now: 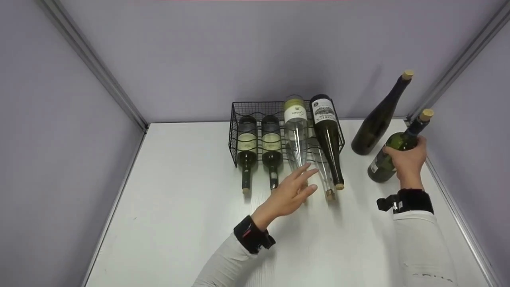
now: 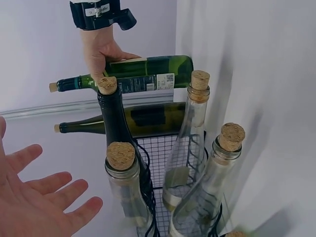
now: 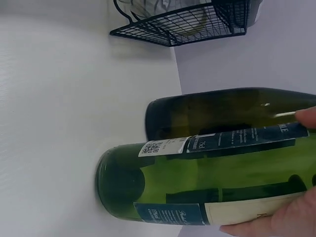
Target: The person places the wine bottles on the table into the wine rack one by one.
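Observation:
My right hand (image 1: 410,159) grips a green wine bottle (image 1: 382,164) with a cork and dark blue labels around its upper body. In the right wrist view this green bottle (image 3: 163,173) has its base at the white table top. My left hand (image 1: 289,195) is held with fingers spread over the necks of the bottles in a black wire rack (image 1: 235,135). Nothing is in its grasp. Under its fingers lies a clear bottle (image 1: 295,131) with a white label, partly hidden. Beside that is a dark bottle (image 1: 328,139) with a white label, lying over another clear bottle (image 1: 324,171).
Two dark green bottles (image 1: 247,159) with pale labels lie in the rack's left side, necks toward me. A tall dark corked bottle (image 1: 376,123) stands upright right of the rack, close behind the gripped one. Grey panels (image 1: 191,59) wall in the white table (image 1: 171,199).

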{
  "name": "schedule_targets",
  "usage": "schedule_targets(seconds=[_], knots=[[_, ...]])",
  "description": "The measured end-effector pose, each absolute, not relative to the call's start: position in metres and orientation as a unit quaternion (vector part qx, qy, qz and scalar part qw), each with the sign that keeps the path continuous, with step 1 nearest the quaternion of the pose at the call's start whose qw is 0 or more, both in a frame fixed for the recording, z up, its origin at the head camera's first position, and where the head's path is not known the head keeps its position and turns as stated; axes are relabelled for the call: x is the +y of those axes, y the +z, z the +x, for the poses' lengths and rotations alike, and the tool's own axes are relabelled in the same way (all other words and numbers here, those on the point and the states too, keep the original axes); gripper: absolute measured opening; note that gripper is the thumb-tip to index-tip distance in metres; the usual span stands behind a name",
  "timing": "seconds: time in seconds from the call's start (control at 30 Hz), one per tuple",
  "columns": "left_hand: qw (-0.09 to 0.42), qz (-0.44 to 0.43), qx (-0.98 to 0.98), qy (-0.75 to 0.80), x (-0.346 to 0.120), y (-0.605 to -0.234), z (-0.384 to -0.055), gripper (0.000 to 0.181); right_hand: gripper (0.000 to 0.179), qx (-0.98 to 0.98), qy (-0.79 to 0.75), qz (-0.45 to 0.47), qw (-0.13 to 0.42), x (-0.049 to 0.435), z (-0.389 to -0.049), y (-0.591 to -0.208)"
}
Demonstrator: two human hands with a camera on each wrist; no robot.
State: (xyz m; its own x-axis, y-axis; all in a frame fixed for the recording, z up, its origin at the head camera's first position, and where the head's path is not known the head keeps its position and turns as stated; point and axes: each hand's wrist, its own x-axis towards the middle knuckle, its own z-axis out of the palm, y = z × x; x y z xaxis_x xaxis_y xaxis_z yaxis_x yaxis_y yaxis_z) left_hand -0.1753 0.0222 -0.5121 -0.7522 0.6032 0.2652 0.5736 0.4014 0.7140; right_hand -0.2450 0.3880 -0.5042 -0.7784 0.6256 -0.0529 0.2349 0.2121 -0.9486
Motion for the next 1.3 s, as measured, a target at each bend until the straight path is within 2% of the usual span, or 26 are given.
schedule_targets(seconds=[0.4, 0.63, 0.83, 1.07, 1.3], knots=[[0.058, 0.324, 0.781, 0.531, 0.022, -0.509, -0.181, 0.049, 0.082, -0.817, 0.507, -0.204, 0.186, 0.354, -0.224, -0.491], [0.091, 0.310, 0.715, 0.619, 0.025, -0.501, -0.182, 0.045, 0.080, -0.843, 0.476, -0.125, 0.216, 0.326, -0.212, -0.483], [0.089, 0.310, 0.700, 0.638, 0.027, -0.495, -0.178, 0.044, 0.075, -0.864, 0.431, -0.068, 0.250, 0.309, -0.206, -0.482], [0.082, 0.326, 0.692, 0.639, 0.028, -0.491, -0.176, 0.047, 0.076, -0.872, 0.414, -0.015, 0.260, 0.294, -0.199, -0.484], [0.120, 0.314, 0.637, 0.694, 0.031, -0.481, -0.177, 0.047, 0.076, -0.889, 0.362, 0.057, 0.274, 0.285, -0.196, -0.484]])
